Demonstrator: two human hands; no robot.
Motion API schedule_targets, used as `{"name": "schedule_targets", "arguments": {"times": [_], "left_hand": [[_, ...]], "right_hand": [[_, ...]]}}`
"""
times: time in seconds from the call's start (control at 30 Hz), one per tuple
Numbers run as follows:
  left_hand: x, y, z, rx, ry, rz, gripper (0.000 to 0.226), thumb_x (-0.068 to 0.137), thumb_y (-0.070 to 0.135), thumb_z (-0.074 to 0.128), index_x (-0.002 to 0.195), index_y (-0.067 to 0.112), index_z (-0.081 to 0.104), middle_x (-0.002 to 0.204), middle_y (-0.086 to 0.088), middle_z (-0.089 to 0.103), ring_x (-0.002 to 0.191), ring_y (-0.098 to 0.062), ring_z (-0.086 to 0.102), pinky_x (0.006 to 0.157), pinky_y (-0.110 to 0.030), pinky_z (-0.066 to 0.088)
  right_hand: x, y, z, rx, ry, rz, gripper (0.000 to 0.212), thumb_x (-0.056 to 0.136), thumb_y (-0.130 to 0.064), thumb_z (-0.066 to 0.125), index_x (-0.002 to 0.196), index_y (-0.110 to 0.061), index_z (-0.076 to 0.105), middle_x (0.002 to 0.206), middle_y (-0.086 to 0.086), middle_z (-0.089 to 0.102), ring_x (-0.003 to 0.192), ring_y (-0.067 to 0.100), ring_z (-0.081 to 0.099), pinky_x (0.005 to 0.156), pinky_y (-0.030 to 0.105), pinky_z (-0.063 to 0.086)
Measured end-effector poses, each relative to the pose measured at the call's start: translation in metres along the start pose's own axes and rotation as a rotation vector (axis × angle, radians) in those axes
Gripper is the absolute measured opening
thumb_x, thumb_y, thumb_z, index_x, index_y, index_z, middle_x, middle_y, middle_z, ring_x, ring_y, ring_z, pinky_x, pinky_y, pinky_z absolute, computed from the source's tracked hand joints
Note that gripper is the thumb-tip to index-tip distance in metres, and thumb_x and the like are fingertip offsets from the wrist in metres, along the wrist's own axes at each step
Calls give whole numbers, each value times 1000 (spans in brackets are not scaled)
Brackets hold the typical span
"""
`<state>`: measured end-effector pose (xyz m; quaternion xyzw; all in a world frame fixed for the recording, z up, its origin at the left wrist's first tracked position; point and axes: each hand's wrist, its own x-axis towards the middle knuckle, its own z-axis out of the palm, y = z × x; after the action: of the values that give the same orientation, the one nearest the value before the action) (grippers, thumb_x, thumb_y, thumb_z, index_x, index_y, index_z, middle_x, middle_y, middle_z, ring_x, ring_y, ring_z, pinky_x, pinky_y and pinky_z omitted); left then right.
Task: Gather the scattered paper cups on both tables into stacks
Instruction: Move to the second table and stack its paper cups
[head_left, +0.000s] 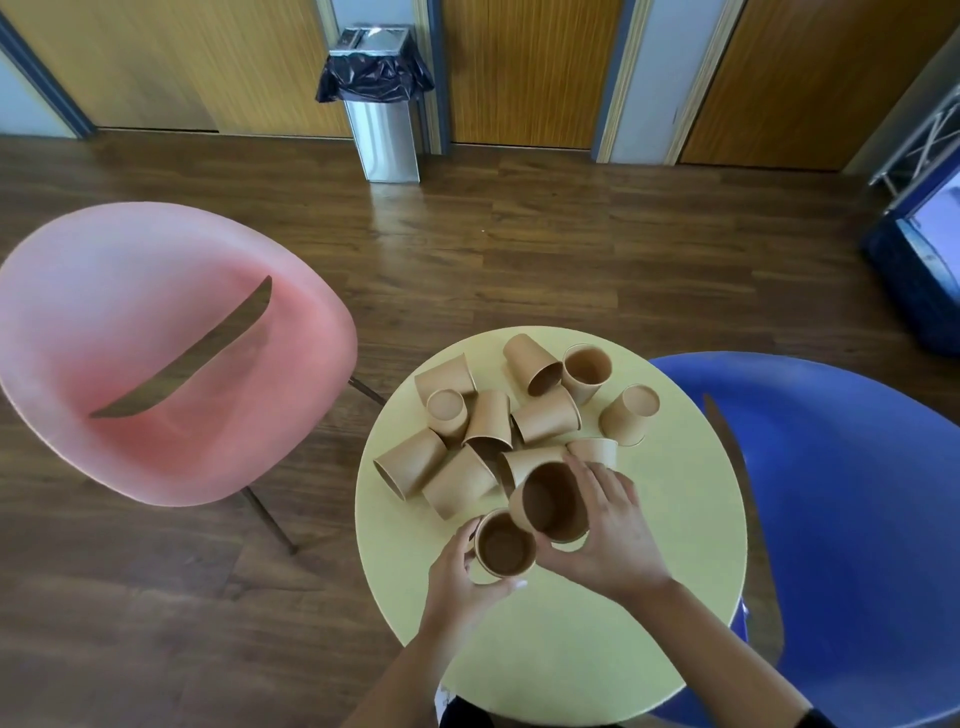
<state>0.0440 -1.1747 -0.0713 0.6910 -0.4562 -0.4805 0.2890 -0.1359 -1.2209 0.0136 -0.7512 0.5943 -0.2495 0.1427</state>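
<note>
Several brown paper cups lie scattered on a round pale yellow table. Most lie on their sides in a heap at the table's far half. One cup stands upright and one cup stands upside down at the far right. My left hand grips an upright cup near the table's middle. My right hand holds a second cup, tilted with its mouth toward me, just above and to the right of the first one, their rims close together.
A pink chair stands to the left of the table and a blue chair to its right. A steel bin with a black bag stands by the far wall, between wooden doors. A blue object sits at the right edge.
</note>
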Motion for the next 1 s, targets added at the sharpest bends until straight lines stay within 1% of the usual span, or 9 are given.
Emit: {"name": "schedule_targets", "arguments": {"times": [0.13, 0.3, 0.5, 0.57, 0.67, 0.77, 0.87, 0.93, 1.0], "left_hand": [[1, -2, 0, 9, -4, -1, 73, 54, 17, 89, 106, 50, 50, 110, 21, 65, 101, 12, 57, 82, 1, 41], [1, -2, 1, -7, 1, -14, 65, 55, 20, 80, 107, 47, 52, 108, 16, 68, 97, 8, 62, 88, -13, 50], [1, -3, 0, -34, -7, 4, 65, 57, 8, 80, 109, 40, 58, 106, 13, 71, 95, 3, 66, 84, -17, 51], [1, -3, 1, -42, -13, 9, 65, 58, 5, 82, 109, 39, 59, 105, 13, 71, 94, 2, 67, 81, -15, 52], [0, -1, 2, -39, -30, 24, 64, 59, 7, 83, 112, 35, 61, 107, 14, 71, 96, 1, 66, 81, -9, 48], [-1, 0, 3, -50, -42, 16, 66, 58, 10, 84, 114, 36, 60, 108, 14, 70, 95, 3, 65, 80, -6, 47], [0, -3, 3, -58, -54, 13, 72, 52, 19, 90, 113, 42, 59, 104, 19, 70, 95, 5, 64, 84, -8, 48], [0, -5, 5, -53, -54, 17, 75, 50, 21, 92, 113, 42, 58, 103, 21, 69, 96, 6, 63, 86, -6, 45], [2, -8, 6, -70, -50, 3, 75, 49, 19, 93, 112, 43, 59, 103, 20, 69, 94, 4, 64, 85, -7, 45]], "right_hand": [[-6, -11, 8, 53, -63, -55, 85, 59, -53, 65, 129, -8, 49, 107, 0, 61, 102, 14, 44, 93, 31, 43], [-12, -12, 26, 4, -173, -88, 79, 60, -55, 63, 126, -16, 48, 107, -5, 60, 102, 15, 55, 98, 36, 43], [-18, -3, 49, -138, -254, -33, 83, 61, -68, 54, 128, -19, 53, 113, -3, 60, 105, 18, 51, 101, 39, 42], [-21, 1, 55, -172, -342, 1, 89, 64, -72, 46, 138, -22, 43, 129, 0, 52, 120, 19, 46, 111, 40, 27], [-23, 4, 60, -206, -535, 78, 99, 64, -77, 27, 149, -28, 16, 149, 1, 28, 138, 17, 27, 118, 41, 4], [-21, 3, 56, -171, -587, 125, 95, 68, -79, 32, 149, -35, 8, 154, -2, 17, 141, 16, 18, 119, 40, 1], [-12, 9, 43, 23, -471, 262, 87, 77, -72, 52, 148, -37, 15, 154, -6, 19, 140, 19, 22, 117, 37, 15], [-2, 23, 40, 98, -281, 413, 87, 79, -66, 55, 149, -30, 18, 150, -1, 28, 132, 27, 36, 109, 40, 31], [11, 41, 40, 122, -163, 568, 84, 83, -62, 53, 148, -24, 15, 145, 8, 33, 123, 35, 45, 100, 45, 39]]}}
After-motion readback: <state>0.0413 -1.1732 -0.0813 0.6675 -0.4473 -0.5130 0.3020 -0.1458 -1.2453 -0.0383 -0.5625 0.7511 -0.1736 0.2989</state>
